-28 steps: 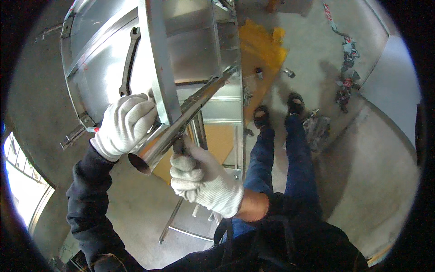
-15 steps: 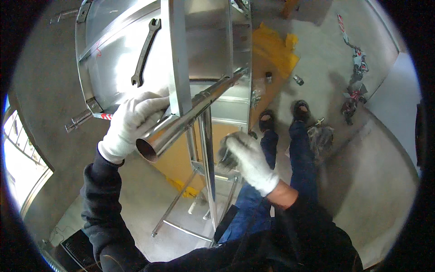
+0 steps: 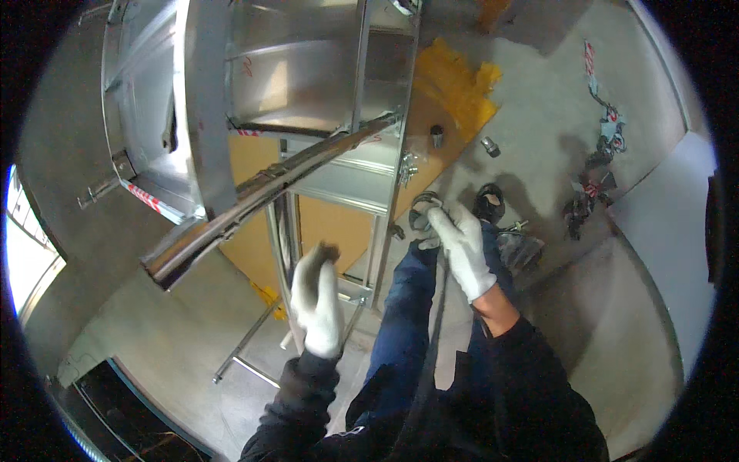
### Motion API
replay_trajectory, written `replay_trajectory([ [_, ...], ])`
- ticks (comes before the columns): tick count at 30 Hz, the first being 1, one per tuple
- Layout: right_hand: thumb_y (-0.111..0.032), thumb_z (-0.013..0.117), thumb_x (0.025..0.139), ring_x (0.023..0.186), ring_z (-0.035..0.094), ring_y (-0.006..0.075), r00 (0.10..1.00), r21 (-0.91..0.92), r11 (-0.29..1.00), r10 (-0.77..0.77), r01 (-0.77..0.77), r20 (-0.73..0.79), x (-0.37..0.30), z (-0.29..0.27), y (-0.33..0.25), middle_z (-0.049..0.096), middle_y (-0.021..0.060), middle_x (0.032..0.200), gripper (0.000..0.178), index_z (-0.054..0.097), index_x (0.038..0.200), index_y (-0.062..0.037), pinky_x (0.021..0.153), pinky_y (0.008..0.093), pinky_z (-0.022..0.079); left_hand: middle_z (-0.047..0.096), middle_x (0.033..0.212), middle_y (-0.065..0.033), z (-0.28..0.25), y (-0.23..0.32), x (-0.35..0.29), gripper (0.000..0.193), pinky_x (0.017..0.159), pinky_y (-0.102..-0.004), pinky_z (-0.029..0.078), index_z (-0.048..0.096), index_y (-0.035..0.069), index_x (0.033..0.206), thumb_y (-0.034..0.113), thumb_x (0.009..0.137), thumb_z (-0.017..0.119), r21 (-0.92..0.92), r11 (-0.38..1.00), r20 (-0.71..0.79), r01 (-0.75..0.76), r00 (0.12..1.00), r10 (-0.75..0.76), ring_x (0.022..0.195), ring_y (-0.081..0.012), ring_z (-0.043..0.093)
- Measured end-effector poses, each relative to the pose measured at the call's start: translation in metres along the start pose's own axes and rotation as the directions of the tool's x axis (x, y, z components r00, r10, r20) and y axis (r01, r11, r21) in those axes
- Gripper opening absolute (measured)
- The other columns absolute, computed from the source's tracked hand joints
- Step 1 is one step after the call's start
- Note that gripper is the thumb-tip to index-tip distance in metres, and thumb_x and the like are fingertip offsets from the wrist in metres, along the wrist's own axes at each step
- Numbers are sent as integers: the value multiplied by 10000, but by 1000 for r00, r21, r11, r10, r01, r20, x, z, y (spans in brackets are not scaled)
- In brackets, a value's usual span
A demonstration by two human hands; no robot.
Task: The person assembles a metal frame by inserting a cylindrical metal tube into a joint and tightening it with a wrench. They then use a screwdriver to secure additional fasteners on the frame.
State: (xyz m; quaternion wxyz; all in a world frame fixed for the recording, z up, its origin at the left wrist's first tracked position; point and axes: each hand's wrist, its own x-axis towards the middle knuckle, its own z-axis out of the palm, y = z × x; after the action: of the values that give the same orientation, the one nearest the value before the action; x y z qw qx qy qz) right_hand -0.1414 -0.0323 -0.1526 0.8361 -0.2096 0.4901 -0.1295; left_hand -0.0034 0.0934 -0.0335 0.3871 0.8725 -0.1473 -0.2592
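My left hand point(image 3: 317, 304), in a white glove with dark fingertips, is raised beside the metal legs below the frame. Its fingers are stretched and slightly blurred, and it holds nothing visible. My right hand point(image 3: 465, 250), also gloved, hovers over my legs near the shoes with its fingers closed together. What they hold, if anything, is hidden. A dark narrow strip point(image 3: 437, 316) runs below it; whether the hand grips it I cannot tell. The shiny round metal tube point(image 3: 254, 196) lies slanted across the metal frame point(image 3: 206, 115), untouched. An open-ended wrench point(image 3: 170, 127) shows partly behind a rail.
Brown cardboard point(image 3: 331, 231) and yellow sheeting point(image 3: 458, 85) cover part of the floor. Metal fittings point(image 3: 490, 146) and a bag of bolts point(image 3: 408, 168) lie ahead. Tangled red-and-white tape point(image 3: 596, 165) is to the right. A clear plastic bag point(image 3: 519, 250) sits near my right shoe.
My left hand has let go of the frame near the tube's end and moved right and down. The right hand has moved right and away from me. The view has shifted right.
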Motion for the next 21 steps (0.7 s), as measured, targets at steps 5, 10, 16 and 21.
replay_trajectory([
  [5,-154,569,914,668,542,57,986,-320,933,-169,164,11,43,-42,27,612,14,782,165,597,948,5,631,215,447,581,1177,-138,69,-98,90,364,944,-304,418,506,-23,1231,68,884,566,19,988,-175,-155,972,156,1089,-210,534],
  [10,-144,614,870,732,587,123,933,-492,804,-356,332,48,93,-36,28,651,71,827,185,629,988,-2,677,267,462,620,1095,-111,79,-117,172,497,956,-349,414,537,6,1206,102,751,712,259,928,75,-269,963,258,1101,-200,521],
  [16,-123,600,856,587,607,112,949,-448,837,-269,314,161,147,7,46,661,76,731,215,616,1031,0,545,261,474,611,1079,-96,77,-149,237,523,927,-414,429,587,80,1155,197,677,762,531,387,434,-754,634,640,1050,-297,537],
  [21,-157,555,909,560,602,130,857,-283,814,-442,507,265,192,14,70,650,97,727,215,601,1018,22,537,263,479,609,1072,-90,81,-143,233,536,911,-419,406,580,84,1166,222,679,757,394,658,398,-641,765,506,1007,-302,525],
])
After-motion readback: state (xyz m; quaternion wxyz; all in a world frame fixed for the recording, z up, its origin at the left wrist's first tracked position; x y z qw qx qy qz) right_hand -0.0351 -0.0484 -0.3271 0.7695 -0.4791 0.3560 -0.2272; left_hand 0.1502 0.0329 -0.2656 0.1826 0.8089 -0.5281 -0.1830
